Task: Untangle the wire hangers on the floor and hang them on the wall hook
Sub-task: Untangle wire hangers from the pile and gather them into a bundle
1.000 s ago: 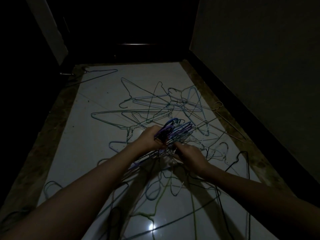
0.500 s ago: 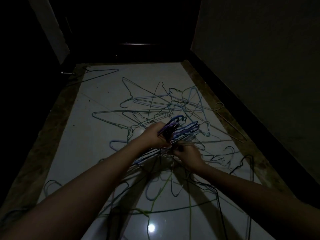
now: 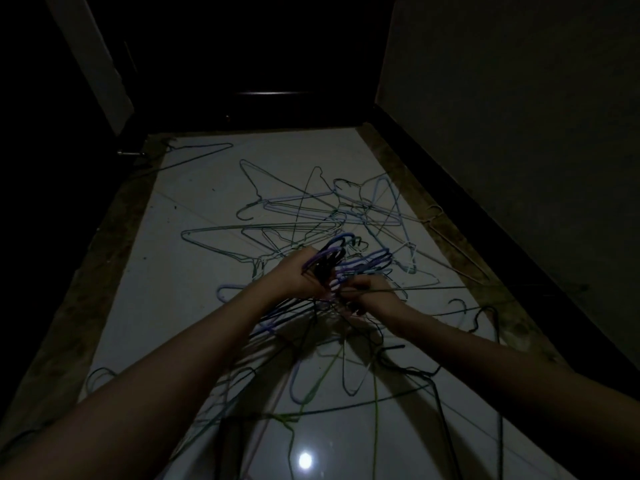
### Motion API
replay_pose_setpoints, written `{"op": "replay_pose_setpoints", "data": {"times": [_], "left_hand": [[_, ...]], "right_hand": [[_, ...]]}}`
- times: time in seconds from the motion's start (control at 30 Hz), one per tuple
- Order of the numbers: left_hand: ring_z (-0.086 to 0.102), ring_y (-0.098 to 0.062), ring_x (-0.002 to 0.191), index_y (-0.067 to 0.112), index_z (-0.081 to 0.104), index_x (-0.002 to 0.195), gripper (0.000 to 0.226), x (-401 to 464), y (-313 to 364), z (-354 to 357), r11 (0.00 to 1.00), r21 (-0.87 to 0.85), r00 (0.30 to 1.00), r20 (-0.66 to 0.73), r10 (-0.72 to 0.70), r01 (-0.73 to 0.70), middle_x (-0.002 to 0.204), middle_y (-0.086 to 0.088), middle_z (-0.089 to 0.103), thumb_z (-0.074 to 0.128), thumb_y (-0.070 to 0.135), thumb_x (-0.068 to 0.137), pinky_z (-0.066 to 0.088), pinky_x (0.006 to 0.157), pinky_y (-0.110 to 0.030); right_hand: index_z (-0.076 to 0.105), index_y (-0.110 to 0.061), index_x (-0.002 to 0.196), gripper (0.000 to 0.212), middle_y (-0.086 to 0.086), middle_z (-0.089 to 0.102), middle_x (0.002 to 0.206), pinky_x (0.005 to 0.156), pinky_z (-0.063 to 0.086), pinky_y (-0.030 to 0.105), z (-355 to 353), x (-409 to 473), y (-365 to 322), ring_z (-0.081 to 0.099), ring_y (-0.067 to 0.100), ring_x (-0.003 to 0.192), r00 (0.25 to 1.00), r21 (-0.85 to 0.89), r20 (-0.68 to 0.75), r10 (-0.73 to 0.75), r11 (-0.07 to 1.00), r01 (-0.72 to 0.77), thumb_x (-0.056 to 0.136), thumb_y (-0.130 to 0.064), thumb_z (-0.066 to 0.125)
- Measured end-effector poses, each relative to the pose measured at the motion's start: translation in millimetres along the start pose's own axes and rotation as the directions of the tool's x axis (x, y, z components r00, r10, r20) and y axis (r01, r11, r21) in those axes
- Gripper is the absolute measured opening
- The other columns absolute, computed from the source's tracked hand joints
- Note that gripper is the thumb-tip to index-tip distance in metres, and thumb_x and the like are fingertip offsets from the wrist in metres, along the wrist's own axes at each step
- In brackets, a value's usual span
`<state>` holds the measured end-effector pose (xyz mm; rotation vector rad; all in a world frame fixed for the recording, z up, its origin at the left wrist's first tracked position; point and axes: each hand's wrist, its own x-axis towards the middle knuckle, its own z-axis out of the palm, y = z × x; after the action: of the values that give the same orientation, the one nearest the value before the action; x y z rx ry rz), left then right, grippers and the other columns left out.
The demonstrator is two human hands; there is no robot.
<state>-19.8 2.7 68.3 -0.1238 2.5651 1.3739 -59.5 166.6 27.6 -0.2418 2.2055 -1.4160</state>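
Dim lighting covers a narrow passage with a glossy white tiled floor (image 3: 194, 282), bordered on both long sides by a brown speckled strip (image 3: 104, 244). A dark skirting board (image 3: 485, 202) runs along the right wall (image 3: 519, 98). A dark doorway (image 3: 263, 57) closes the far end, with a pale door frame (image 3: 90, 57) at its left. A round light reflection (image 3: 305, 460) shows on the tile near the bottom edge.

Obstructions: a tangled pile of wire hangers (image 3: 322, 216) lies across the middle of the floor, reaching almost to the right border strip. One dark hanger (image 3: 204, 150) lies apart at the far left corner. A pale hanger (image 3: 446, 233) lies on the right border strip. More hangers lie beneath both forearms, among them a green one (image 3: 322, 379) and a black one (image 3: 485, 317) near the right edge.

Open room: bare tile remains along the left side of the floor and at the far end in front of the doorway.

Hands: the left hand (image 3: 298, 277) grips a bunch of hanger hooks (image 3: 349, 258), purple, blue and black, raised above the pile. The right hand (image 3: 372, 296) is curled, touching the bunch, and pinches wires at its base; which single wire it holds cannot be told.

No wall hook is identifiable in view. No legible writing or brand marks appear.
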Motion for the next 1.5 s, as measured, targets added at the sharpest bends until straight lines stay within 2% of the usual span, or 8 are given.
{"op": "replay_pose_setpoints", "data": {"times": [0.1, 0.33, 0.5, 0.83, 1.1, 1.2, 1.37, 1.5], "left_hand": [[0.062, -0.029, 0.081, 0.018, 0.055, 0.074, 0.026, 3.2, 13.3, -2.4, 0.993, 0.106, 0.998, 0.043, 0.038, -0.042, 0.077, -0.007, 0.059, 0.072, -0.002, 0.072, 0.053, 0.082, -0.044], [0.058, -0.023, 0.087, 0.015, 0.054, 0.079, 0.032, 1.6, 7.3, -9.5, 0.999, -0.050, 1.000, -0.026, 0.018, -0.019, 0.077, -0.003, 0.057, 0.069, -0.013, 0.073, 0.049, 0.086, -0.042], [0.061, -0.028, 0.084, 0.021, 0.053, 0.071, 0.028, 4.2, 8.4, -16.7, 0.993, 0.108, 0.996, -0.063, 0.058, -0.051, 0.081, -0.013, 0.060, 0.073, 0.001, 0.073, 0.050, 0.083, -0.046], [0.061, -0.028, 0.090, 0.010, 0.057, 0.086, 0.023, 3.1, 9.3, -30.8, 0.997, 0.077, 0.980, -0.194, 0.031, -0.016, 0.091, -0.015, 0.062, 0.072, -0.002, 0.074, 0.049, 0.084, -0.041], [0.050, -0.007, 0.072, 0.033, 0.042, 0.077, 0.051, 1.4, 10.4, -37.4, 0.990, -0.135, 0.976, -0.219, 0.006, -0.036, 0.078, 0.007, 0.051, 0.069, -0.011, 0.073, 0.045, 0.064, -0.011], [0.050, -0.005, 0.057, 0.026, 0.046, 0.070, 0.043, 6.3, 12.1, -38.3, 0.996, -0.081, 0.982, -0.185, 0.031, -0.046, 0.067, 0.005, 0.049, 0.066, -0.013, 0.072, 0.042, 0.065, -0.026], [0.052, -0.008, 0.091, 0.006, 0.050, 0.124, 0.055, 4.6, 11.3, -37.8, 0.988, -0.131, 0.972, -0.231, 0.047, -0.078, 0.099, -0.003, 0.051, 0.066, -0.012, 0.075, 0.039, 0.055, -0.002], [0.052, -0.018, 0.070, 0.014, 0.049, 0.075, 0.032, 10.7, 17.5, -36.0, 0.997, -0.079, 0.982, -0.189, 0.001, -0.016, 0.071, -0.003, 0.053, 0.065, -0.014, 0.073, 0.040, 0.063, -0.027]], "right_hand": [[0.063, 0.002, 0.096, 0.010, 0.006, 0.055, 0.062, 0.038, 0.040, 0.014, 1.1, 1.6, -1.8, 0.052, 0.010, 0.043, 0.999, -0.026, -0.040, -0.030, 0.999, 0.029, 0.089, -0.003, 0.059], [0.065, -0.002, 0.082, 0.003, 0.005, 0.061, 0.072, 0.053, 0.046, 0.012, 0.2, -1.6, -2.1, 0.056, -0.004, 0.050, 0.985, -0.089, 0.071, -0.157, 0.983, 0.163, 0.082, 0.001, 0.066], [0.067, -0.007, 0.083, 0.005, 0.005, 0.066, 0.083, 0.085, 0.051, 0.033, 4.7, -0.8, -6.3, 0.063, 0.018, 0.083, 0.986, 0.024, 0.007, -0.168, 0.986, 0.168, 0.083, -0.002, 0.067], [0.069, -0.005, 0.077, 0.005, -0.011, 0.058, 0.080, 0.060, 0.040, 0.003, -12.7, -5.6, -6.4, 0.054, -0.007, 0.074, 0.986, -0.102, 0.050, -0.159, 0.981, 0.163, 0.076, -0.006, 0.074], [0.072, -0.007, 0.079, 0.001, 0.004, 0.067, 0.082, 0.074, 0.051, 0.020, -17.9, -5.8, -2.9, 0.061, 0.012, 0.080, 0.983, -0.133, 0.143, -0.111, 0.983, 0.130, 0.078, -0.007, 0.072], [0.073, -0.006, 0.093, 0.012, 0.005, 0.069, 0.096, 0.071, 0.050, 0.013, -22.3, -7.8, 2.0, 0.062, 0.008, 0.084, 0.976, -0.183, 0.207, -0.062, 0.978, 0.101, 0.081, -0.011, 0.070], [0.070, -0.004, 0.094, 0.011, 0.003, 0.066, 0.083, 0.057, 0.045, 0.011, -48.0, -14.6, 9.6, 0.058, 0.006, 0.070, 0.994, -0.240, 0.101, -0.034, 0.969, 0.058, 0.084, -0.009, 0.067], [0.066, -0.005, 0.083, 0.004, 0.011, 0.064, 0.079, 0.056, 0.045, 0.019, -83.6, -20.0, 31.6, 0.056, 0.013, 0.065, 0.997, -0.273, -0.034, 0.075, 0.959, -0.082, 0.085, -0.008, 0.065]]}}
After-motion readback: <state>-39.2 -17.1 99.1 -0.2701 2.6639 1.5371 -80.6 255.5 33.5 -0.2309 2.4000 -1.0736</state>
